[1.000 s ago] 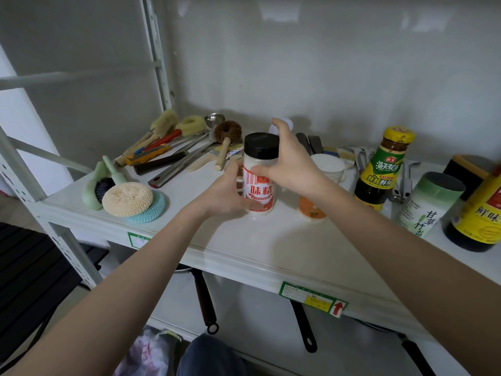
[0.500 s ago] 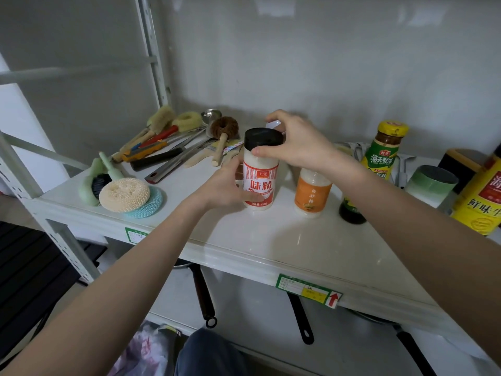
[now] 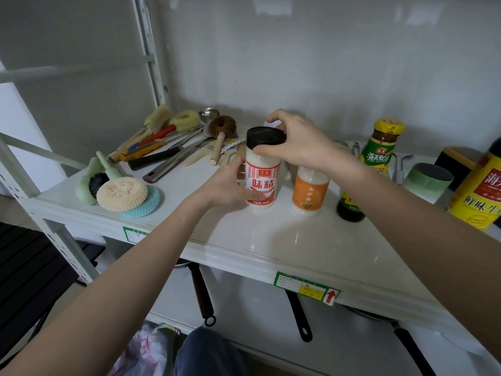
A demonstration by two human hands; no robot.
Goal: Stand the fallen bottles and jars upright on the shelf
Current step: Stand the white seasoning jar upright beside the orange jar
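A white jar with a red label (image 3: 262, 183) and a black lid (image 3: 265, 137) stands up straight on the white shelf (image 3: 271, 240), and both hands hold it: the left hand (image 3: 230, 184) wraps around its side low down, and the right hand (image 3: 295, 142) grips the lid from above. Just beside it on the right stands a small jar with an orange label (image 3: 309, 191), and next to that a dark bottle with a yellow cap (image 3: 376, 158) stands up too. Far to the right a green tub (image 3: 427, 181) and a big yellow bottle (image 3: 482, 196) lie tipped over, and on the left are brushes (image 3: 162, 131) and round scrubbers (image 3: 122, 194).
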